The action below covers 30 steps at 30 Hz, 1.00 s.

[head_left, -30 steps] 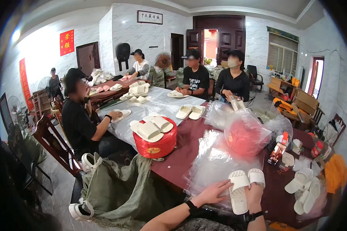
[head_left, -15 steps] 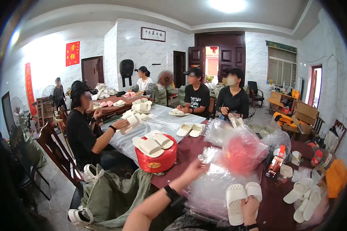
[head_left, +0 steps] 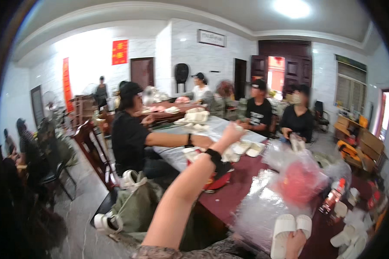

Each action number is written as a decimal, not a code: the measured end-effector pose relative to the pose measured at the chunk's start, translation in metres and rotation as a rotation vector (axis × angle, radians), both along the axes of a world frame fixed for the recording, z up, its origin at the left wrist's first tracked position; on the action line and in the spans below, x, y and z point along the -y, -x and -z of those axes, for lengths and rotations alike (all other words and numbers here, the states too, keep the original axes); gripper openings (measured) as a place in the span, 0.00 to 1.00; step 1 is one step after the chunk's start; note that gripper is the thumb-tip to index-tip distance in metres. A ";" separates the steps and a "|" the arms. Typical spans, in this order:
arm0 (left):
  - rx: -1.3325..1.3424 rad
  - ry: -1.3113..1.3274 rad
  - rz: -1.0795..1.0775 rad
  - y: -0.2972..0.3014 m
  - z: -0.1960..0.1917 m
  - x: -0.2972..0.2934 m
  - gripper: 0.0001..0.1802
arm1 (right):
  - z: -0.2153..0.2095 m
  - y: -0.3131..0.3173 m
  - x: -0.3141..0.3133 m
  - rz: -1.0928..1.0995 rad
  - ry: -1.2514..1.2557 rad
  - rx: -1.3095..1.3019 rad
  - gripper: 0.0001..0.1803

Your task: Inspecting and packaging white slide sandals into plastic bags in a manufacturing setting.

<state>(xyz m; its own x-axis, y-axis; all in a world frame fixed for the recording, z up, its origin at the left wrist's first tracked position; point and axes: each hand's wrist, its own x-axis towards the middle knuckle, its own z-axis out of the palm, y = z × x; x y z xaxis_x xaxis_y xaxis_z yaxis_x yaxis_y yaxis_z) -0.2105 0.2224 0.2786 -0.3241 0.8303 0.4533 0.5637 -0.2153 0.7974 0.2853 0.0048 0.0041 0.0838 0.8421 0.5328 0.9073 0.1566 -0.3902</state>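
Note:
My right hand (head_left: 295, 242) grips a pair of white slide slippers (head_left: 283, 235) at the lower right, beside a sheet of clear plastic bags (head_left: 257, 216). Stretched forward over the table, my left hand (head_left: 232, 133) is near another pair of white slippers (head_left: 255, 149); motion blurs its fingers. A black band (head_left: 215, 159) circles that wrist. My left forearm partly hides a red roll (head_left: 220, 183). Close to my left wrist, a co-worker's hand (head_left: 202, 141) reaches toward white slippers at the roll.
Clear bags with a red bundle (head_left: 299, 181) lie on the dark red table (head_left: 216, 203). More white slippers (head_left: 350, 237) sit at the right, by a phone (head_left: 331, 200). Left of me, a green sack (head_left: 136, 207) carries white sandals (head_left: 132, 179). Co-workers sit around the table.
My view has swung left. My left hand has reached farther forward over the table. The co-worker's hand has come toward the red roll. My right hand still holds the slippers.

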 end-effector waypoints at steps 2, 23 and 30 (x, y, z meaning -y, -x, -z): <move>-0.057 0.269 0.381 -0.073 -0.006 0.007 0.45 | -0.026 -0.014 0.029 0.045 0.037 0.000 0.17; -0.674 -0.099 1.054 -0.266 0.264 0.183 0.47 | 0.015 -0.016 -0.003 0.171 -0.009 0.007 0.15; -0.497 -0.107 1.023 -0.256 0.281 0.196 0.49 | 0.010 -0.014 0.001 0.151 -0.041 0.039 0.14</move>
